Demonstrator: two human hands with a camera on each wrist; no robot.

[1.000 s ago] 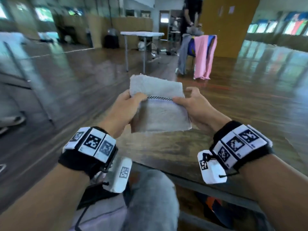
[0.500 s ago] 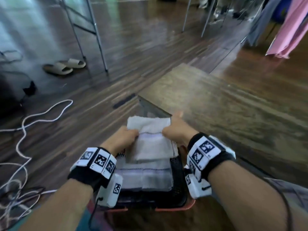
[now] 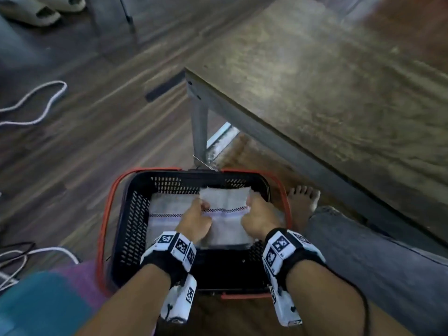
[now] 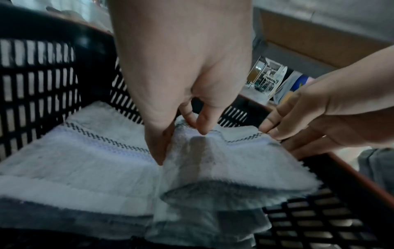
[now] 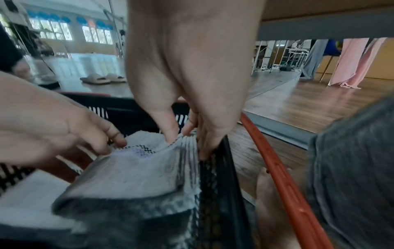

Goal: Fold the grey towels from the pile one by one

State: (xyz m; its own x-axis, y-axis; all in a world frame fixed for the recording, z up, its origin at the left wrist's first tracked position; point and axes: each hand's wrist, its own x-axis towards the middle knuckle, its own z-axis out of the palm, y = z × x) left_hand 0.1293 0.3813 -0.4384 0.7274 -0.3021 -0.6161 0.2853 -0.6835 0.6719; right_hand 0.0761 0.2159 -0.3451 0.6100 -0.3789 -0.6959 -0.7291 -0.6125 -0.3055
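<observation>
Folded grey terry towel with a dark checked stripe (image 3: pixel 226 215) now sits low inside the black perforated plastic basket with red rim and handles (image 3: pixel 135 219), on the right side of it, against the right wall. A second ago it was held up in the air over the brown wooden table (image 3: pixel 339 88); half a second ago it was just above the basket; now it has been carried down onto the stack. The left hand (image 3: pixel 194 220) pinches its left edge between thumb and fingers, as the left wrist view shows plainly. The right hand (image 3: pixel 258 218) pinches the right edge, thumb on top and fingers tucked down between cloth and basket wall. Neither hand has let go.

Beside it to the left lies another folded grey towel with the same stripe (image 3: pixel 164 214), the new one partly overlapping it. By my reading, folding of this piece is done and it is being stowed; release comes next, then a fresh towel from the pile, which is not in view.

Outward: a bare foot (image 3: pixel 303 202) right of the basket, white cable (image 3: pixel 36 103) and pale slippers (image 3: pixel 41 8) on the wooden floor.
</observation>
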